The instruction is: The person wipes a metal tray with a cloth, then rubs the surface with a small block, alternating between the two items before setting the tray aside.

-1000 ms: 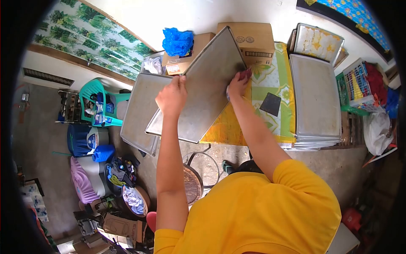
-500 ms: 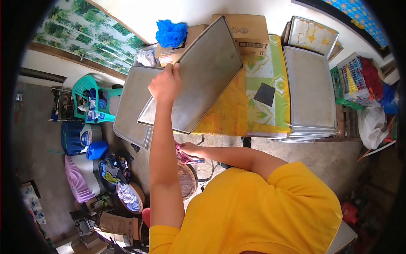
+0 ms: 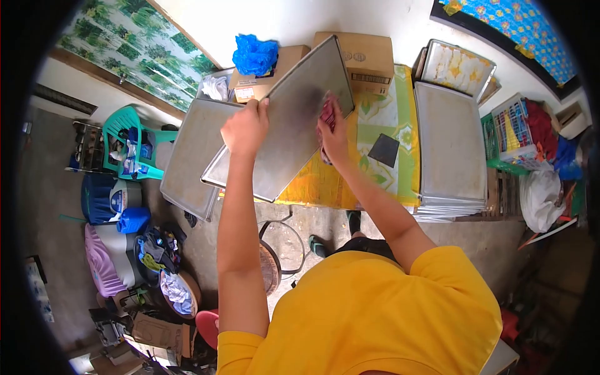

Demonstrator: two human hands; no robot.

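My left hand [image 3: 245,128] grips the left edge of a flat metal baking tray [image 3: 280,140], which stands tilted over the table. In my closed right hand [image 3: 335,139] is a crumpled dark red cloth [image 3: 326,117], right at the tray's face near its right side. A dark smudge shows on the metal beside the cloth. To the left lies a stack of similar trays [image 3: 199,147], partly covered by the held one. On the patterned yellow and green tablecloth [image 3: 373,177] rests a small dark square piece [image 3: 384,150].
Another tall stack of trays [image 3: 451,140] fills the table's right end, with a stained tray [image 3: 461,65] leaning behind. Cardboard boxes [image 3: 361,53] and a blue plastic bag [image 3: 255,55] stand at the back. A green chair [image 3: 128,140] is left, a round stool [image 3: 269,269] below.
My right hand has come up from beside the stool with the cloth to the tray's face. The dark smudge now shows there. My left hand keeps its grip on the tray.
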